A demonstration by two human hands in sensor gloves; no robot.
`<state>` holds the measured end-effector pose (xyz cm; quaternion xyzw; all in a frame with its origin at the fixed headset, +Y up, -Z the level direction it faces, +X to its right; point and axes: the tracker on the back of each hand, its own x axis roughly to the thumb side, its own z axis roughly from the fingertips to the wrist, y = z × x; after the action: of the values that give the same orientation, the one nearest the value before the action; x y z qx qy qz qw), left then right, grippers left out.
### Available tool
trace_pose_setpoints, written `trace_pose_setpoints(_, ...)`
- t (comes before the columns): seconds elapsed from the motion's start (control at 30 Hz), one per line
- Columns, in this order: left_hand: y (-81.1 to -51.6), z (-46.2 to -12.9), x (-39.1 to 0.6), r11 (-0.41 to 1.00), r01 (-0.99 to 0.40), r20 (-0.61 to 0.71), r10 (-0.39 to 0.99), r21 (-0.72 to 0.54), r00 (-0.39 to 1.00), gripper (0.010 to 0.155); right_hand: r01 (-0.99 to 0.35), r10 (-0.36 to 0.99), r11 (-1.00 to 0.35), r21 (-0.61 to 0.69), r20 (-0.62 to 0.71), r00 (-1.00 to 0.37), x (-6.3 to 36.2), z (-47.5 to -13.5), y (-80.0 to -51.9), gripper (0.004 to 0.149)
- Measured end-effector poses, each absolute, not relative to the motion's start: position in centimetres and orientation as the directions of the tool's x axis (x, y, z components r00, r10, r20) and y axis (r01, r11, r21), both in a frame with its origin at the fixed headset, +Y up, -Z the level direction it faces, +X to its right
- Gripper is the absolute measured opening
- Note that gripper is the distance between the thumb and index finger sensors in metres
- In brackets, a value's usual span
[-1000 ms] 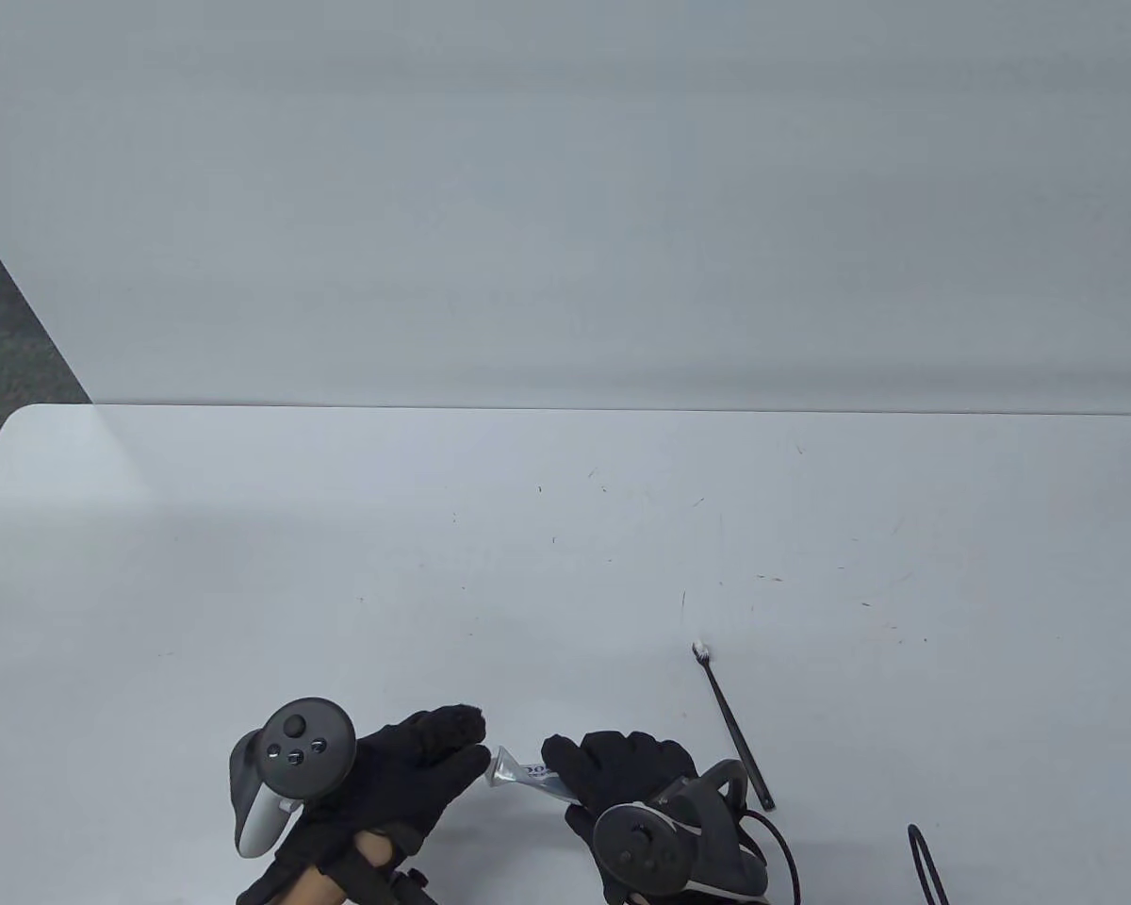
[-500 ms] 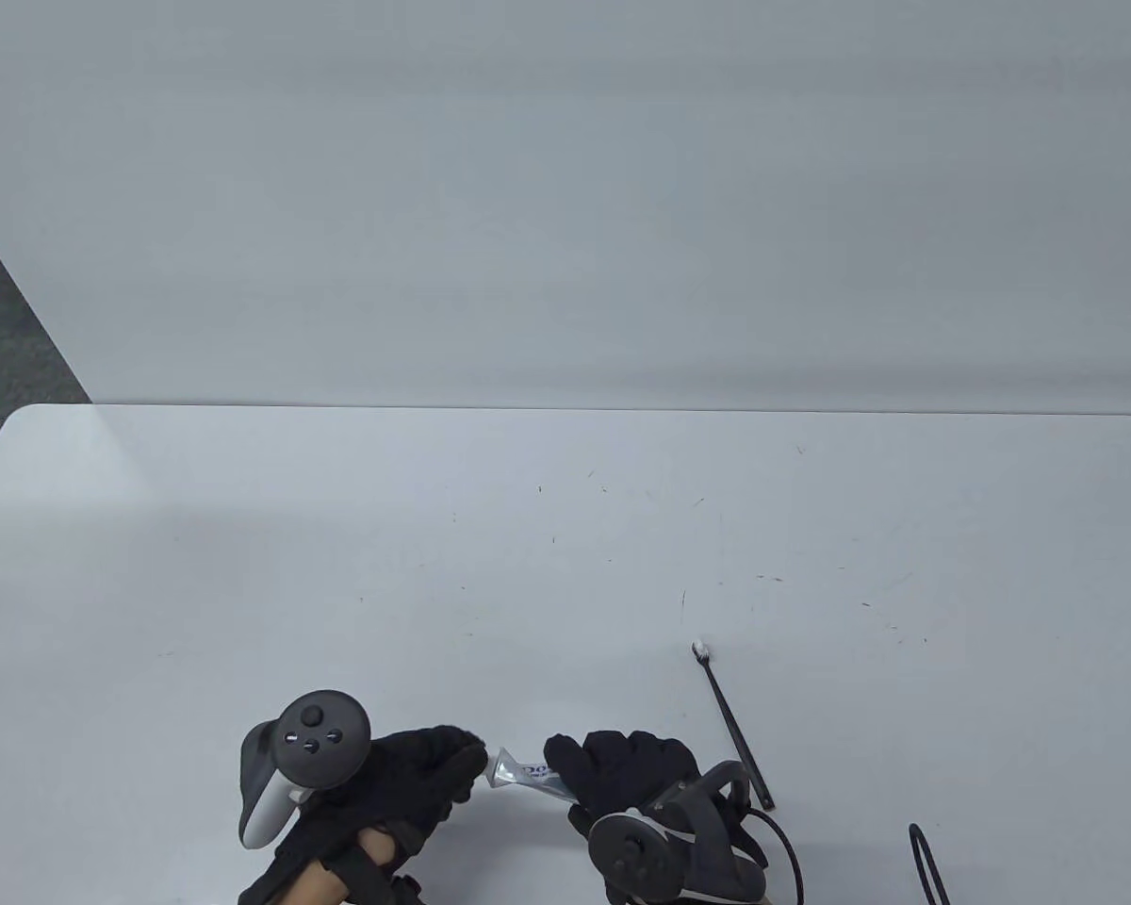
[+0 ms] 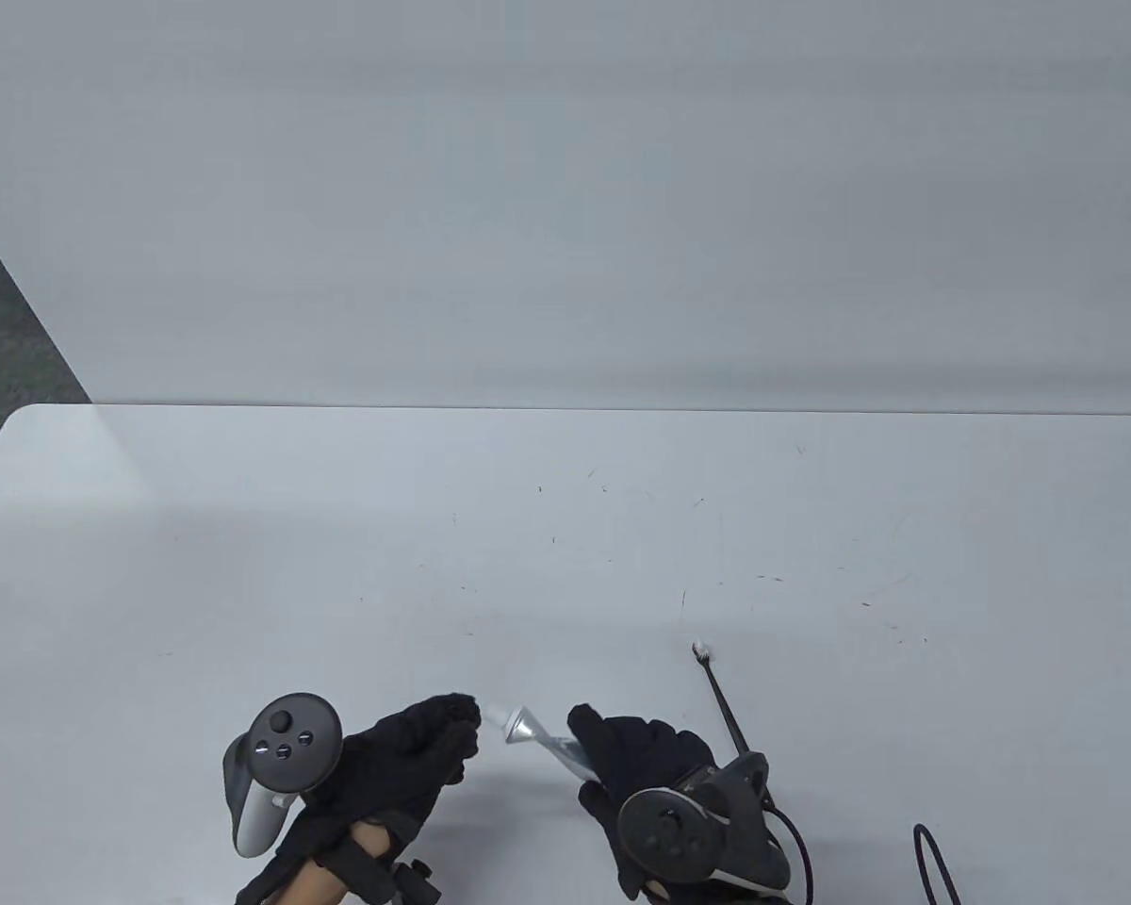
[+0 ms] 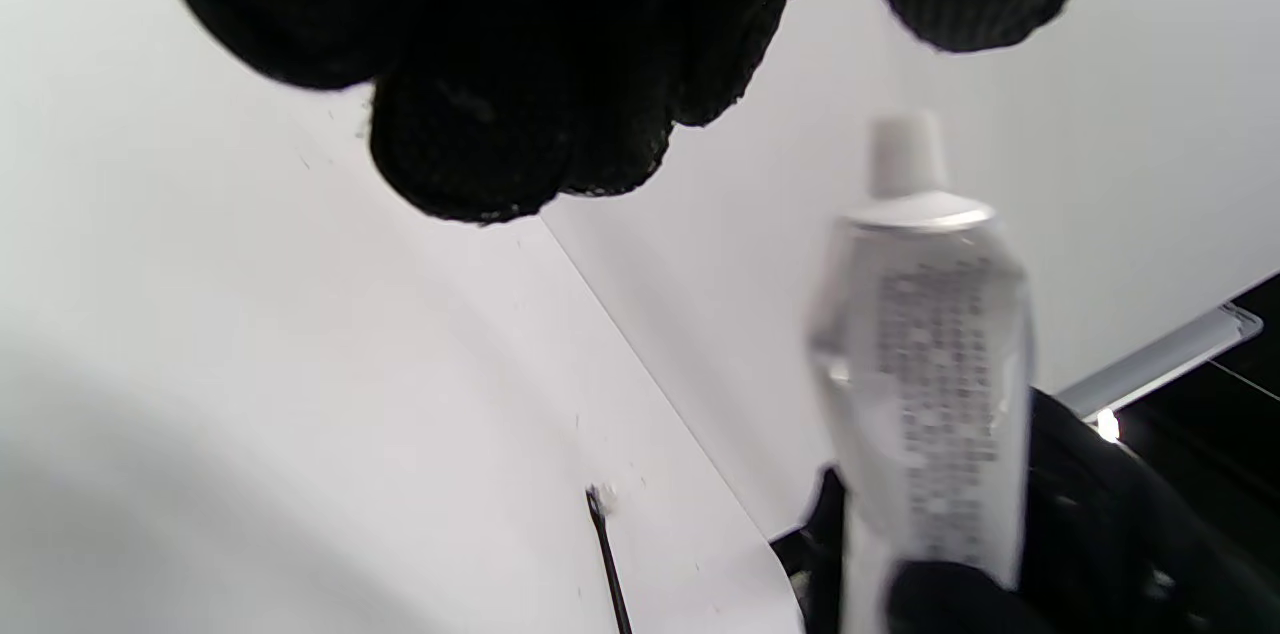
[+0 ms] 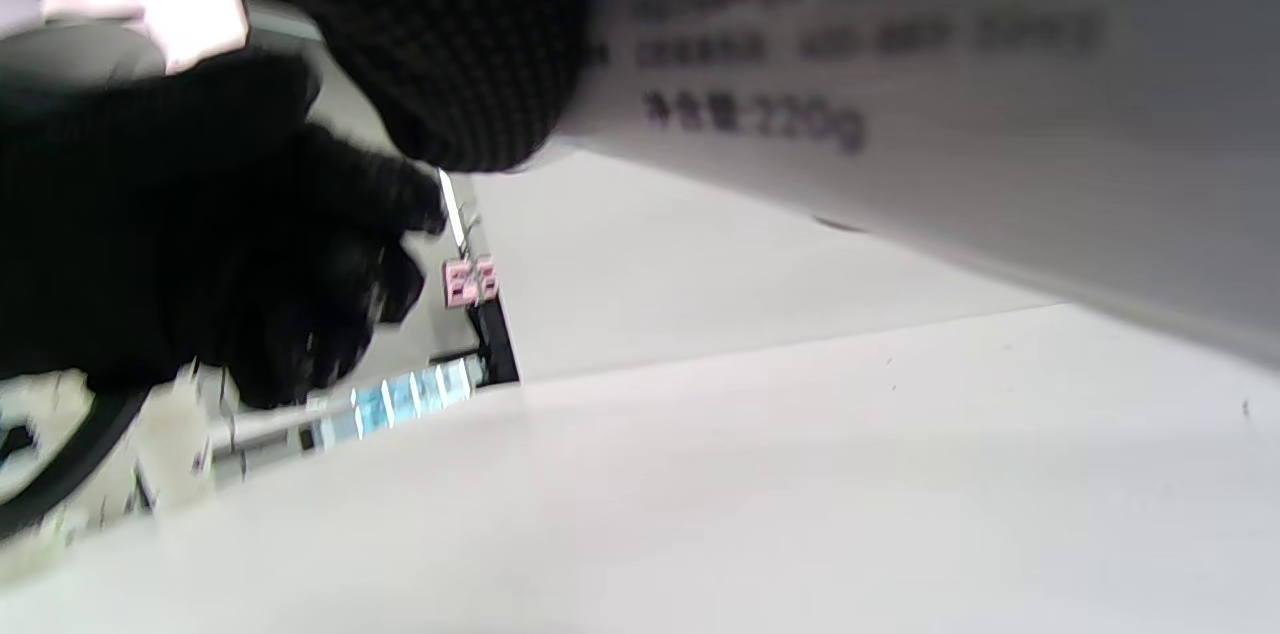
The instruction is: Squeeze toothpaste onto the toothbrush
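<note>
The task is judged to be at an early stage: the tube (image 3: 547, 737) has been lifted off the desk (image 3: 565, 566) and is grasped around its lower body by the right hand (image 3: 646, 754), its nozzle end pointed left and slightly far. In the left wrist view a white nozzle or cap (image 4: 905, 154) is seen at the top of the tube; whether this is a cap in place or a bare nozzle cannot be told. The brush (image 3: 724, 702) lies untouched on the desk, just right of the right hand, its white bristle head (image 3: 700, 649) at the far end and its dark handle running near and right until it is hidden behind the right tracker. No paste is seen on the bristles, so the squeezing itself is judged undone, as is bringing the tube and the brush together. The left hand (image 3: 405, 754) is held just left of the nozzle with its fingers (image 4: 480, 144) curled loosely; the cap is not seen to be touched, and whether anything small is held inside that grip cannot be told. The right grip is clenched firmly round the tube.
</note>
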<state>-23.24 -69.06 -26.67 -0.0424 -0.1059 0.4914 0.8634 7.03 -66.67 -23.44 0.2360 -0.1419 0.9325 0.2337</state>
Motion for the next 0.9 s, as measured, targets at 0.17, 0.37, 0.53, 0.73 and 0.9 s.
trace_pose_setpoints(0.17, -69.2, -27.1, -24.8, 0.532, -0.841, 0.097, 0.846, -0.097, 0.524, 0.058, -0.744, 0.676, -0.665, -0.065, 0.369, -0.638, 10.3, -26.2, -65.7, 0.073)
trace_pose_setpoints(0.37, -69.1, -27.3, -25.0, 0.537, -0.839, 0.098, 0.843, -0.090, 0.529, 0.058, -0.682, 0.684, -0.730, 0.047, 0.051, -0.728, 8.7, -30.2, -69.4, 0.060)
trace_pose_setpoints(0.53, -69.0, -27.2, -25.4, 0.530, -0.845, 0.093, 0.847, -0.076, 0.523, 0.057, -0.591, 0.576, -0.793, 0.148, -0.132, -0.807, 5.8, -33.0, -73.9, 0.059)
trace_pose_setpoints(0.73, -69.1, -27.2, -25.4, 0.512, -0.852, 0.098, 0.858, -0.105, 0.504, 0.057, -0.515, 0.485, -0.838, 0.180, -0.186, -0.854, 4.1, -34.4, -75.9, 0.060)
trace_pose_setpoints(0.9, -69.2, -27.3, -24.9, 0.527, -0.838, 0.110, 0.850, -0.140, 0.516, 0.057, -0.309, 0.290, -0.923, 0.229, -0.114, -0.950, 3.4, -34.4, -75.6, 0.060)
